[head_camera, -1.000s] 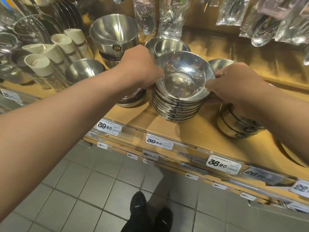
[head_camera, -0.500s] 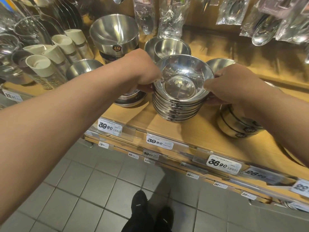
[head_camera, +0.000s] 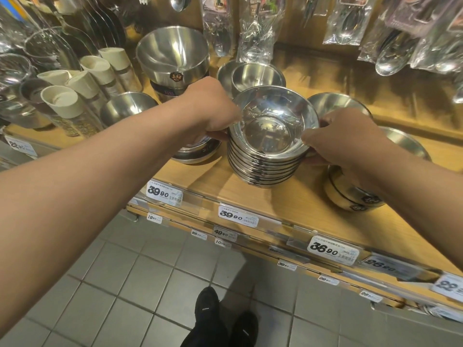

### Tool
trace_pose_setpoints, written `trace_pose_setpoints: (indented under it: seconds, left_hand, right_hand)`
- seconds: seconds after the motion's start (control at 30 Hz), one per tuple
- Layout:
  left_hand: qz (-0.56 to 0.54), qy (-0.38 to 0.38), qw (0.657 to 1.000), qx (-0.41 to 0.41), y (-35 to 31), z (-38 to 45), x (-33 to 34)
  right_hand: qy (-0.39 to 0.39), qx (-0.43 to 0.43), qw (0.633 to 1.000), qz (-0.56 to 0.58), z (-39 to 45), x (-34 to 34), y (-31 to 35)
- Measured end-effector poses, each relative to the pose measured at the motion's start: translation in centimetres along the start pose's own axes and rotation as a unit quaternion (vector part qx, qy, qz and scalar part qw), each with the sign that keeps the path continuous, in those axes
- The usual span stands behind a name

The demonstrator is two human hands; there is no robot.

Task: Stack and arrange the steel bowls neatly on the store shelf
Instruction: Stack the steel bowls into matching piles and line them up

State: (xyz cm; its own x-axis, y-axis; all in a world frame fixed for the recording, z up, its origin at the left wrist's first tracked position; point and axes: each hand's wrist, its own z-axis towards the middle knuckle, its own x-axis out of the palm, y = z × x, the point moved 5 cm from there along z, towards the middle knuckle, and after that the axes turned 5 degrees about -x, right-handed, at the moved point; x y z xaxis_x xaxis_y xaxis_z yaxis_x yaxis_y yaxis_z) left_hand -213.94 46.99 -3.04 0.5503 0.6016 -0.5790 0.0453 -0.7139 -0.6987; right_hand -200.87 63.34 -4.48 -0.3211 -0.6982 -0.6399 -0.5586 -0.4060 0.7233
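Steel, polished and slippery, is what both hands are dealing with: the left hand (head_camera: 210, 108) curls round the left rim of the stack of steel bowls (head_camera: 269, 146) and the right hand (head_camera: 348, 139) pinches its right rim, thumb on the top edge, with the stack sitting near the front of the wooden shelf (head_camera: 288, 209), centre of the scene. The nested rims look uneven toward the near side, so I judge a push from one side alone could fan the bowls out or tip the pile over the shelf lip onto the tiled floor (head_camera: 125, 284). The left knuckles sit just beside a low steel bowl (head_camera: 198, 152) and the right wrist hangs over the labelled bowls (head_camera: 355, 196) at the right; a careless sweep could knock either. Behind, the large deep bowl (head_camera: 172, 51) carries a dark sticker reading "304". Price tags (head_camera: 164, 195) along the shelf edge read 39.90, 39.90, 36.90 and 26.90; smaller tags below show 19.90, 49.90, 10.00.
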Motion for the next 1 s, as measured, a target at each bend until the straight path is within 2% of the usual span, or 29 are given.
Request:
trace_pose_setpoints:
  seconds: [0.2,0.37,0.43,0.53,0.63,0.83,1.0]
  left_hand:
    - [-0.013,0.018,1.0,0.008,0.5,0.5,0.3]
    - [-0.056,0.039,0.998,0.005,1.1,0.4,1.0]
    - [-0.052,0.033,0.998,0.01,1.3,0.0,0.7]
    - [0.011,-0.037,0.999,0.029,1.3,-1.0,-0.8]
    - [0.002,-0.08,0.995,0.054,1.0,-3.2,-2.2]
    - [-0.035,-0.063,0.994,0.076,-0.2,-5.5,-3.5]
    - [-0.064,-0.062,0.994,0.065,-0.6,-3.4,-3.8]
  right_hand:
    - [0.047,0.025,0.999,0.007,0.4,0.1,0.0]
    - [0.048,0.04,0.997,0.047,0.2,0.7,-0.1]
    - [0.04,0.027,0.998,0.044,-0.3,0.4,0.3]
    - [-0.011,-0.022,0.999,-0.026,-1.3,-2.0,1.5]
    - [-0.052,-0.055,0.997,0.009,-3.0,-5.6,1.4]
    - [-0.095,-0.034,0.995,-0.006,-3.8,-12.4,-2.3]
    - [-0.08,-0.019,0.996,-0.027,0.7,-13.1,-3.8]
